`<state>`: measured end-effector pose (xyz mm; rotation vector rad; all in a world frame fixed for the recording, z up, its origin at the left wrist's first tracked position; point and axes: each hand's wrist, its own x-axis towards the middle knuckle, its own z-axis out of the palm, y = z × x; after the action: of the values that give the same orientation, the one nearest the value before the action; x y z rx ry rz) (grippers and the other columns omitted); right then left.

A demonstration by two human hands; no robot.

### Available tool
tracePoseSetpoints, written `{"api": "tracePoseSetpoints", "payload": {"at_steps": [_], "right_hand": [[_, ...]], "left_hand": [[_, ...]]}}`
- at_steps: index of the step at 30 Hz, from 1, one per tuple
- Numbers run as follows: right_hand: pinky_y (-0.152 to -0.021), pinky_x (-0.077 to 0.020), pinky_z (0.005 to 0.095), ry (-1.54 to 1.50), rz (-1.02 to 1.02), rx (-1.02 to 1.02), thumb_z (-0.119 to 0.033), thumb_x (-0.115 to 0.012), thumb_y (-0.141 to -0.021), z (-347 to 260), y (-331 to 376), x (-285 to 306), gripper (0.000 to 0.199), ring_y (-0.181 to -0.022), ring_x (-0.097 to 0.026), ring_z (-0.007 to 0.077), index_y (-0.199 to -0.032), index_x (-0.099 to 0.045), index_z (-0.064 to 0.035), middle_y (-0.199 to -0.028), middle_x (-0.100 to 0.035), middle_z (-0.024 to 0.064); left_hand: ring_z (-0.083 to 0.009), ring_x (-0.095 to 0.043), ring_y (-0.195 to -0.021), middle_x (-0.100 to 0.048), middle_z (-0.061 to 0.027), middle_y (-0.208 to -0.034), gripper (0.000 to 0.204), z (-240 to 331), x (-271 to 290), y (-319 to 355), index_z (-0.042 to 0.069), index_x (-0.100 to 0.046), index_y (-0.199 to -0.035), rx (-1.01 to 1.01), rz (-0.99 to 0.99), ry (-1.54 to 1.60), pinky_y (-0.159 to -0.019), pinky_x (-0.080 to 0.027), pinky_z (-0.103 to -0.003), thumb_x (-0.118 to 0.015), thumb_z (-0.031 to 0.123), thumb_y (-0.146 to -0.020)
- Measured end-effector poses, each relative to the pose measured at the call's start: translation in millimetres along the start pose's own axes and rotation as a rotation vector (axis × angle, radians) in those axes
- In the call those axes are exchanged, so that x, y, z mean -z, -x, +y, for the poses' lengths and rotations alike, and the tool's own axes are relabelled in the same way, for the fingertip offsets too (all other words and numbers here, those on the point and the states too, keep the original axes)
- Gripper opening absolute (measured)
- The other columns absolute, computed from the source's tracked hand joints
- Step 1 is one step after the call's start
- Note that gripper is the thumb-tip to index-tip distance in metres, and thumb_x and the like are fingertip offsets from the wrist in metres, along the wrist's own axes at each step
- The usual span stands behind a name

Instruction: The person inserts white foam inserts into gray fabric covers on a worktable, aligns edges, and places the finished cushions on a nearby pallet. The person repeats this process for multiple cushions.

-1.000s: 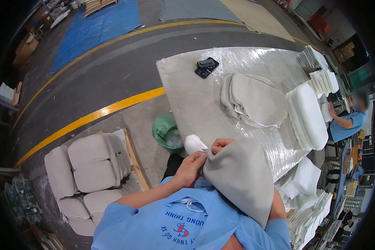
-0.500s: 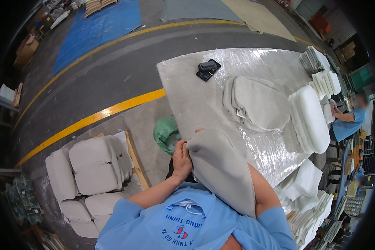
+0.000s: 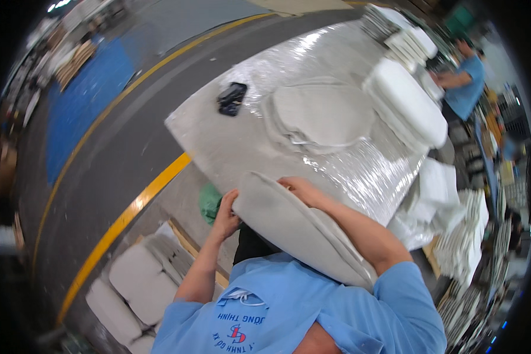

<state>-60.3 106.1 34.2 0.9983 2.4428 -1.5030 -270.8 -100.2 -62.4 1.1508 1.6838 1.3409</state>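
Right now both hands hold a grey padded cover (image 3: 295, 227) at the near edge of the counter (image 3: 218, 147). The left hand (image 3: 226, 209) has its fingers closed on the cover's left end, and the right hand (image 3: 304, 190) grips its far rim. Farther off lie a stack of grey covers (image 3: 321, 112), white cushions (image 3: 410, 100) to the right, and a black object (image 3: 231, 97).

Black pouch (image 3: 232, 98) on foil-covered table (image 3: 230, 147), stacked white cushions (image 3: 410, 100) — yellow floor line (image 3: 124, 215).
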Motion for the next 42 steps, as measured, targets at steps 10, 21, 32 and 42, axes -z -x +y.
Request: {"api": "tracePoseSetpoints", "payload": {"at_steps": [10, 21, 32, 42], "right_hand": [[-0.117, -0.0402, 0.04, -0.816, 0.292, -0.222, -0.031, -0.082, -0.09, 32, 364, 30, 0.069, -0.139, -0.052, 0.0216, -0.151, -0.056, -0.0118, -0.147, -0.06, 0.0075], [-0.114, -0.0438, 0.0425, -0.259, 0.99, -0.248, -0.005, -0.084, -0.074, 35, 353, -81, 0.07, -0.137, -0.05, 0.0329, -0.139, -0.059, -0.0133, -0.138, -0.058, 0.0103], [-0.103, -0.0481, 0.044, -0.21, 1.234, -0.26, 0.004, -0.074, -0.078, 16, 378, -104, 0.048, -0.122, -0.056, 0.0325, -0.122, -0.066, -0.0107, -0.122, -0.062, 0.0083], [-0.106, -0.0482, 0.0437, -0.271, 1.654, -0.378, -0.005, -0.075, -0.085, 24, 366, -171, 0.047, -0.128, -0.058, 0.0297, -0.131, -0.066, -0.0103, -0.133, -0.065, 0.0095]], "left_hand": [[-0.0267, -0.063, -0.12, -0.07, -0.0125, -0.13, 0.049, 23, 17, -45, -0.002, -0.064, -0.133, 0.236, -0.573, -0.096, -0.105, -0.049, -0.037, -0.076, 0.009, -0.086], [-0.0258, -0.066, -0.111, -0.072, -0.0105, -0.123, 0.055, 60, -5, -75, -0.001, -0.066, -0.129, 0.349, -0.812, -0.147, -0.099, -0.053, -0.038, -0.087, 0.004, -0.078], [-0.0267, -0.067, -0.112, -0.072, -0.0109, -0.123, 0.055, 52, -22, -86, 0.002, -0.067, -0.131, 0.286, -0.937, -0.218, -0.098, -0.055, -0.04, -0.086, 0.005, -0.079], [-0.0272, -0.068, -0.113, -0.073, -0.0125, -0.123, 0.049, 51, -26, -102, 0.004, -0.068, -0.131, 0.283, -1.036, -0.378, -0.096, -0.055, -0.04, -0.082, 0.008, -0.085]]}}
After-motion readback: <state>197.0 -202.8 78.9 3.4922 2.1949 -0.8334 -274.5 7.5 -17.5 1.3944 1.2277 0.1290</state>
